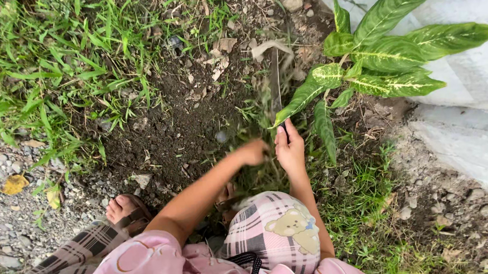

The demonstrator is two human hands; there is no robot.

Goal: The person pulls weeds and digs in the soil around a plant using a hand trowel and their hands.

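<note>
1. Head view, ground condition: a large patch of bare dark soil (181, 124) lies in the middle of the frame, already free of growth. Grass (42, 70) borders it at upper left, and more grass (366, 203) stands at lower right. Judged from this, clearing is well advanced at the centre and unfinished around the edges.
2. White wall (466, 84): runs along the right side. A broad-leaved variegated plant (380, 61) stands just beside it, untouched and rooted.
3. Tool: a long dark blade (275, 84) points away from the person, into the soil near the plant's lowest leaf.
4. Right hand (290, 148): closed around the tool's handle, thumb up.
5. Left hand (252, 152): blurred; it appears clenched on a tuft of grass stems (262, 105) just beside the blade, but the grip cannot be confirmed.
6. Gravel (12, 219): lower left, beside a sandalled foot (125, 211).
7. Containers: none in view; no collected cuttings are visible.
</note>
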